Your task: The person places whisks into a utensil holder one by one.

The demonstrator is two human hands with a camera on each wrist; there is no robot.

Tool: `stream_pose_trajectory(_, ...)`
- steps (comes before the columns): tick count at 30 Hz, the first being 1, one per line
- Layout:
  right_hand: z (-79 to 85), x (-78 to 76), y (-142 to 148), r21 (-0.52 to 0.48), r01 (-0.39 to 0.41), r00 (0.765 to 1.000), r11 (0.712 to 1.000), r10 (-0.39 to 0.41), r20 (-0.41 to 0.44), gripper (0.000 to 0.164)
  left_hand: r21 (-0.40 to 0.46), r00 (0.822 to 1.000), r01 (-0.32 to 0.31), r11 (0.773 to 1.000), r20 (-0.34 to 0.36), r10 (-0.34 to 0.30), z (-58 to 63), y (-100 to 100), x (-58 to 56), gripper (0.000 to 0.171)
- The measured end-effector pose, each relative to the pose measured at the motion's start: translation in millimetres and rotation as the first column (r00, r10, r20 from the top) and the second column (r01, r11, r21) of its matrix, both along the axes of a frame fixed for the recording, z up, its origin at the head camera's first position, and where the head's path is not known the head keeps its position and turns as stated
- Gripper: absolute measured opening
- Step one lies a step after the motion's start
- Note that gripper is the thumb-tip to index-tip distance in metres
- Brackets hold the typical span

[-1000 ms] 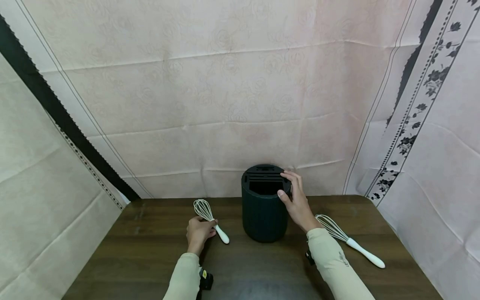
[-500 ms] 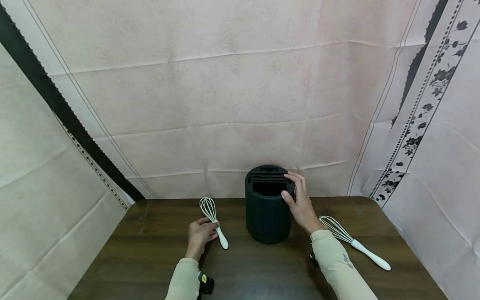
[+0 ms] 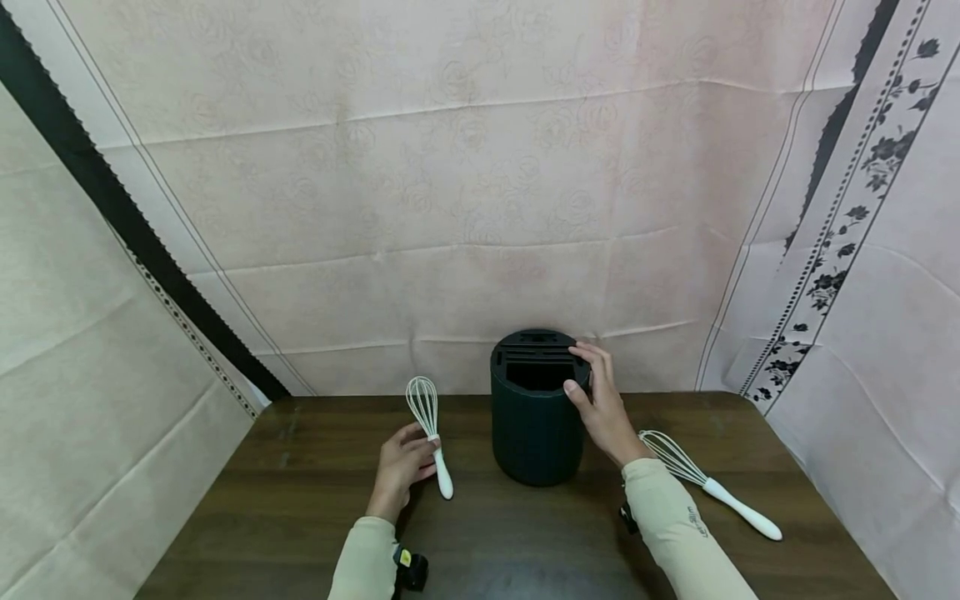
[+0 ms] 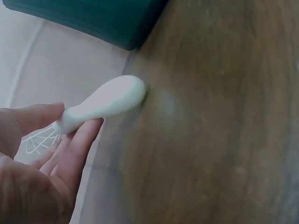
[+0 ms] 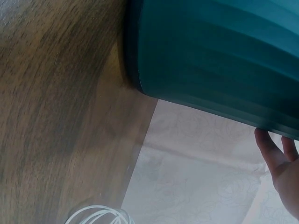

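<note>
My left hand (image 3: 405, 467) pinches a small white whisk (image 3: 444, 475) where handle and wires meet. The whisk stands nearly upright, wires up and handle end down. In the left wrist view the thumb and fingers grip the neck of the whisk's handle (image 4: 112, 95), its rounded end close over the wood. A dark green ribbed utensil holder (image 3: 536, 437), with a slotted top and one large opening, stands on the table right of that whisk. My right hand (image 3: 603, 408) rests on the holder's right rim with fingers spread; the right wrist view shows fingertips at its side (image 5: 224, 60).
A larger white whisk (image 3: 731, 500) lies on the brown wooden table (image 3: 285, 517), right of the holder and partly behind the right forearm. Pale patterned cloth (image 3: 450, 192) hangs close behind the table's back edge and along both sides.
The small whisk has gone from leaning to nearly upright in my left hand, its wire end rising. My right hand stays at the holder. The head view has shifted slightly.
</note>
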State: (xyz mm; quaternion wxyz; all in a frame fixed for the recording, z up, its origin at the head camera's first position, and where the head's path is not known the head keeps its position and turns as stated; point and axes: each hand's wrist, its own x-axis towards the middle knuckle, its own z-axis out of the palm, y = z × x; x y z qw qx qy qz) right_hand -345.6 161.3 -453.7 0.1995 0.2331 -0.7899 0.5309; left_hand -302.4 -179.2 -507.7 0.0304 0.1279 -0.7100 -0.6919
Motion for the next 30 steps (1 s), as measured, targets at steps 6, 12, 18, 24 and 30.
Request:
stream_pose_trajectory(6,-0.5,-0.8,1.0,-0.002,0.001,1.0,1.0,-0.001,-0.013,0.056,0.021,0.999,0.028,0.999,-0.034,-0.027,6.1,3.4,-0.8,0.057)
stream_pose_trajectory(12,-1.6,-1.8,-0.1,-0.018,-0.008,1.0,1.0,0.008,-0.029,0.056,0.038,0.996,0.054,0.998,-0.079,-0.051,13.3,7.9,-1.9,0.055)
stream_pose_trajectory(18,-1.9,-2.5,-1.4,-0.018,-0.008,0.999,1.0,0.007,-0.038,0.055,0.021,0.993,0.058,0.998,-0.103,-0.055,21.1,10.3,-1.6,0.055)
stream_pose_trajectory(24,-1.1,-1.1,-1.1,-0.022,0.0,0.999,1.0,-0.001,-0.038,0.055,0.055,0.993,0.047,0.997,-0.113,-0.04,25.4,13.2,-3.1,0.058)
stream_pose_trajectory(30,0.5,0.6,-1.6,-0.021,-0.005,0.999,1.0,0.005,-0.033,0.055,0.077,0.996,0.018,0.997,-0.094,-0.011,28.0,15.7,-4.9,0.049)
